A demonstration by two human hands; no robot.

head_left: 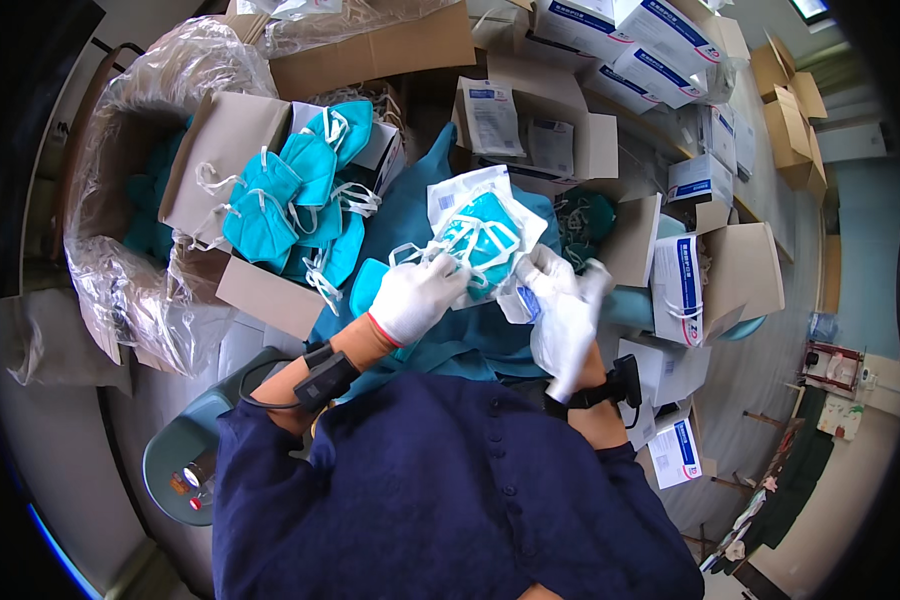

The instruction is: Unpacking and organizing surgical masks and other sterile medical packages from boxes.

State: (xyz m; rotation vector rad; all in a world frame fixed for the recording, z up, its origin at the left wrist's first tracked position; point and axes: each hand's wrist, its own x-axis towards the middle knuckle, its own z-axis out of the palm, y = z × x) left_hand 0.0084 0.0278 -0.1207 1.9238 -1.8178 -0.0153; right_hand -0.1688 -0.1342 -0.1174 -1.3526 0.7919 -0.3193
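On my feed, the left hand (413, 302), in a white glove, has its fingers closed on the near-left edge of a teal mask (494, 228) among its white straps. The right hand (548, 276), gloved too, grasps white packaging (562, 345) that hangs below its fingers. The mask is between the two hands, over the teal cloth (470, 345), against a white-backed pouch (450, 193); I can't tell whether it's inside. To the left I see a mask pile (265, 212) on an open carton (210, 165); to the right, another open box (678, 290).
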